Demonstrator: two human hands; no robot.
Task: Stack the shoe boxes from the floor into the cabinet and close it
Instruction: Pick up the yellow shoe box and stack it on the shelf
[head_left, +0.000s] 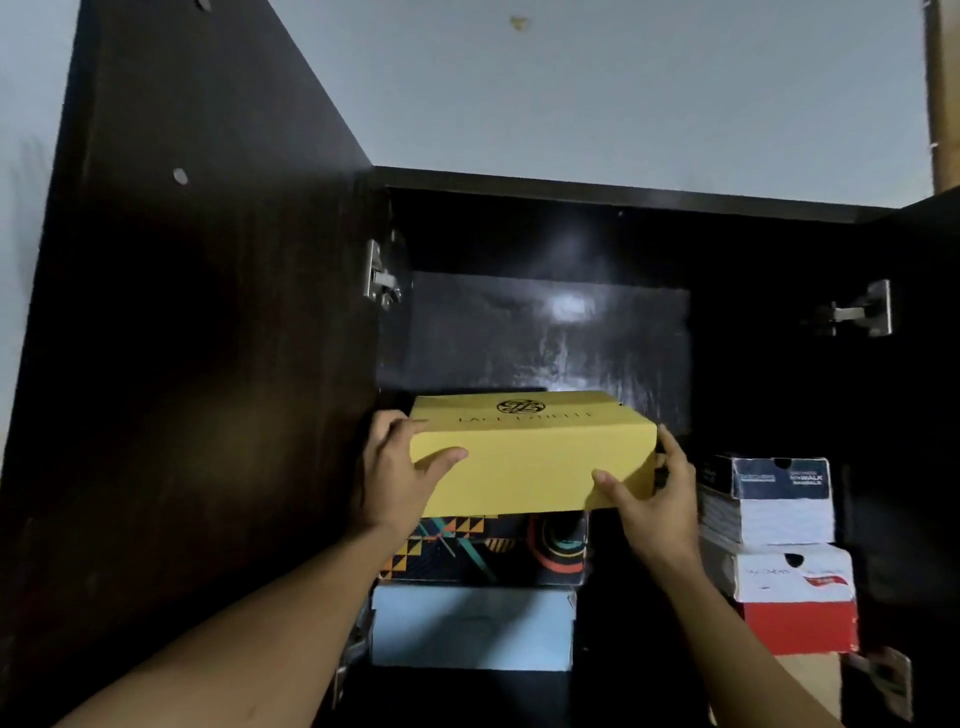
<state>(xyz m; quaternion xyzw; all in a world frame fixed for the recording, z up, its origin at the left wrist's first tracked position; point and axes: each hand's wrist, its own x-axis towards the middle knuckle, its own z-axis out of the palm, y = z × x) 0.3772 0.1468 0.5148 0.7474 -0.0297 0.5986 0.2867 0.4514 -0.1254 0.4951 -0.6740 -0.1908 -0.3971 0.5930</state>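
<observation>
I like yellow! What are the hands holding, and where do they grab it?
Both hands hold the yellow shoe box: the left hand grips its left end, the right hand its right end, near the front corners.
</observation>
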